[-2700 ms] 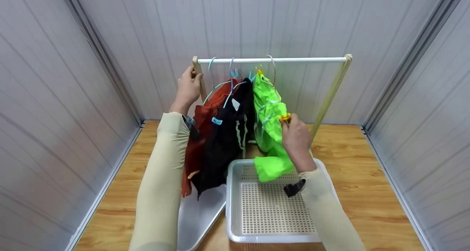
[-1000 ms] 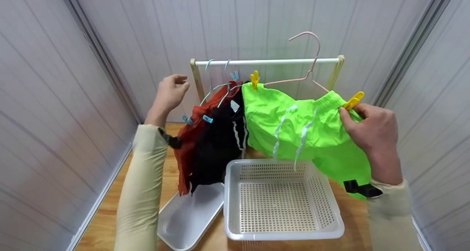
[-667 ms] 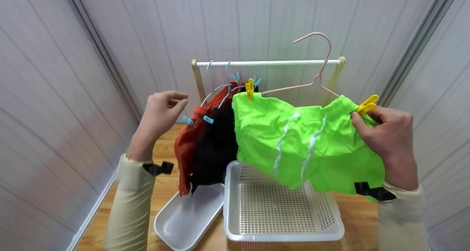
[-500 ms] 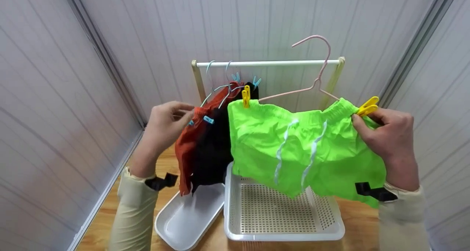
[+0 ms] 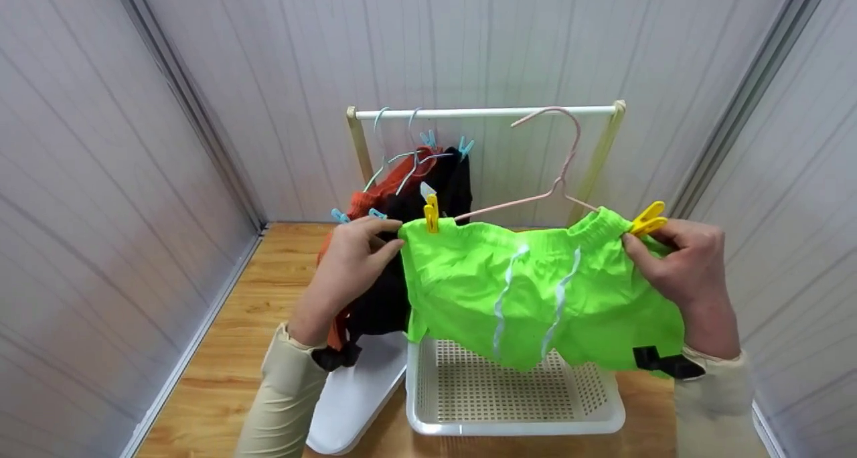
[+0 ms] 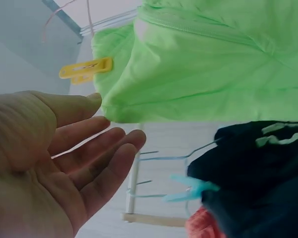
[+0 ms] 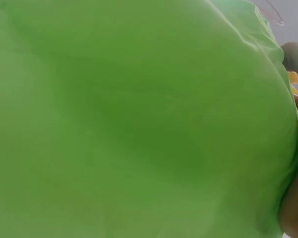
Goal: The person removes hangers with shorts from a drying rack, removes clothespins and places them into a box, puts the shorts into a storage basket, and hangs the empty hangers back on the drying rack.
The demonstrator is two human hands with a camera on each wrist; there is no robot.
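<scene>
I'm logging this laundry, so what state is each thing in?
Green shorts: held up, unfolded
Pink hanger: off the rail
Yellow clips: closed on the waistband
Left hand: relaxed, at waistband corner
Right hand: pinching the opposite corner
Red garment: hanging, partly hidden
Black garment: hanging, partly hidden
Blue clips: clamped on these garments
Basket: upright, partly hidden
White tray: flat, partly hidden
Rack: standing

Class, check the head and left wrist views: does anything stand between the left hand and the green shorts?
Nothing visible does. The left hand is right at one top corner of the green shorts; the yellow clothespin near that corner sits farther along, not between them.
</scene>
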